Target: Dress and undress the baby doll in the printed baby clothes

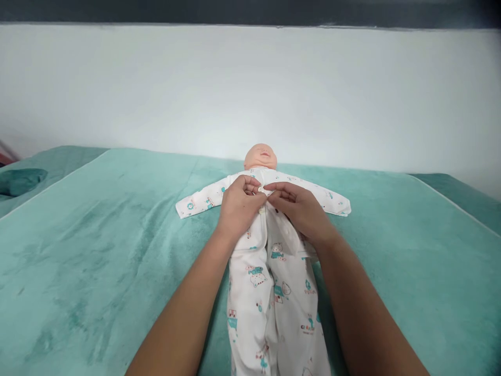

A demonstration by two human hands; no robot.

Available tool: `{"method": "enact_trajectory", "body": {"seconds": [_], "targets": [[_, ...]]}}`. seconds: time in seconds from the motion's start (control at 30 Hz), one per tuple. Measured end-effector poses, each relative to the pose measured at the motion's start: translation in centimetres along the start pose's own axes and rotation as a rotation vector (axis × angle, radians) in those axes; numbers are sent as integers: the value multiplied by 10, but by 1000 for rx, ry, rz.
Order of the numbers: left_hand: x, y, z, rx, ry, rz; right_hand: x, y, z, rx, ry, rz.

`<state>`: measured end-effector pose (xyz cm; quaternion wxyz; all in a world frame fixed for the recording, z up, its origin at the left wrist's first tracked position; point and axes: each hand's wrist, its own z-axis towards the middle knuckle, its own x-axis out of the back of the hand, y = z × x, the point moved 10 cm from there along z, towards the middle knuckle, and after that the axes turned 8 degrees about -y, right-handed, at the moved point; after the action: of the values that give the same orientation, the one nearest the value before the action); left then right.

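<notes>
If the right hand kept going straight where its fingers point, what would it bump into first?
Probably the fingers of the left hand. The right hand points at them across the shirt front, though exact depth is unclear.

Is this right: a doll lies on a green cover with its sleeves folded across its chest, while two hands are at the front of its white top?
Not quite: the sleeves are stretched out to either side, as the head view shows. The doll does lie on a green cover, with two hands at the front of its white top.
</notes>
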<state>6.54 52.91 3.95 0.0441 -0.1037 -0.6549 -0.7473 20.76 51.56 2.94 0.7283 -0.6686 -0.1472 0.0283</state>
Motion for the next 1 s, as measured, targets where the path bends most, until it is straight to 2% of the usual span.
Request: {"method": "enact_trajectory", "body": {"seconds": [0.13,0.3,0.67,1.0], "targets": [[0,1,0,-2,-1,7,4,5,0,-45,61,85],[2,5,1,-47,11,87,6,4,1,-50,110,57],[10,7,3,-77,83,273,7,5,1,-70,110,28],[6,15,-3,-146,114,364,5,3,0,-74,78,-29]]}}
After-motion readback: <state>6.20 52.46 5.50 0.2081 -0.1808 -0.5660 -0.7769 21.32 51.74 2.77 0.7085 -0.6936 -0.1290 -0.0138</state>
